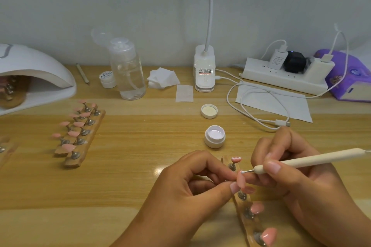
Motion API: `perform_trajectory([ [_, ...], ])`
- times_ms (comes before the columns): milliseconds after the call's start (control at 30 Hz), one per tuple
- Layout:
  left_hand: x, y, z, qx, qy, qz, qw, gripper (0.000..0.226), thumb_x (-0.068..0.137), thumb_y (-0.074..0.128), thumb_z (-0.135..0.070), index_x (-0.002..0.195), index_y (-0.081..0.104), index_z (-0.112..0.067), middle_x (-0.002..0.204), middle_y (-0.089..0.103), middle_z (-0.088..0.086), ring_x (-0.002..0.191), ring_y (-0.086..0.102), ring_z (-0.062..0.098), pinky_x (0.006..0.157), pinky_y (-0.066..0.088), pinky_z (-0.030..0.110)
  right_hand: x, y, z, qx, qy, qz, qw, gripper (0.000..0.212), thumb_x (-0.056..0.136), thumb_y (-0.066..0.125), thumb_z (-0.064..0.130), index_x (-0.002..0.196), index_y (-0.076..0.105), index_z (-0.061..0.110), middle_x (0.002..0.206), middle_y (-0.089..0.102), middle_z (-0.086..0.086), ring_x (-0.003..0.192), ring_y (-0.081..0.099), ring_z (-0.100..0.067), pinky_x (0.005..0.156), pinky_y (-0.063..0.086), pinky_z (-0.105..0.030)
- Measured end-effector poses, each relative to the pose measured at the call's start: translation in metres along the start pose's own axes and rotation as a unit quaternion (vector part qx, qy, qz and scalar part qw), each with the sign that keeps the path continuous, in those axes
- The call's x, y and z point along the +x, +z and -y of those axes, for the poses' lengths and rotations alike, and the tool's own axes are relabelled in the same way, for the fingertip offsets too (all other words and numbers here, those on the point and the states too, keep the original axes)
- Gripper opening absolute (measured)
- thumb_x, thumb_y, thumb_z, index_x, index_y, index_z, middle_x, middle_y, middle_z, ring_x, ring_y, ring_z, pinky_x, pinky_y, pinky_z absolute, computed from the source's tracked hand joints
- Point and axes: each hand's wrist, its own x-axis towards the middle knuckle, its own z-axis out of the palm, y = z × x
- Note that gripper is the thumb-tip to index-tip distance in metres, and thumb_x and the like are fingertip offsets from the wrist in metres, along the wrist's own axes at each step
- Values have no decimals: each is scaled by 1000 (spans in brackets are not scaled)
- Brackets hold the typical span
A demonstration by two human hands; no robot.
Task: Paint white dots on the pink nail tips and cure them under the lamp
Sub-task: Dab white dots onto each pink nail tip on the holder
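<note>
Pink nail tip (241, 180) is pinched in the left hand (180, 190); the right hand (293, 180) pinches a pen (311, 159) touching it

left hand (180, 192) pinches pink nail tip (241, 180) | right hand (297, 172) holds dotting pen (301, 161) on it

Pink nail tip (241, 179) upright; white dotting pen (313, 159) touching its top edge.

Curing lamp (34, 72) cut by the left edge — nail tips (7, 84) inside mostly hidden, perhaps pink.
</note>
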Motion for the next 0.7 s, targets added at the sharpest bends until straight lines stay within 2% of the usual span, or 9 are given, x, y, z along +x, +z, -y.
perform_trajectory([
  [400, 1, -1, 2, 12, 12, 7, 1000, 13, 63, 79, -36, 71, 73, -28, 86, 64, 7, 72, 62, 11, 72, 51, 20, 0, -1, -2, -6, 9, -10, 1000, 10, 69, 67, 17, 66, 58, 18, 62, 57, -4, 57, 58, -15, 63, 57, -31],
  [700, 0, -1, 1, 14, 20, 7, 1000, 11, 63, 79, -36, 71, 73, -29, 86, 65, 8, 75, 63, 11, 71, 51, 18, 0, 0, 0, 7, 7, -17, 1000, 9, 69, 66, 17, 66, 58, 17, 61, 56, -2, 55, 57, -11, 62, 58, -30],
])
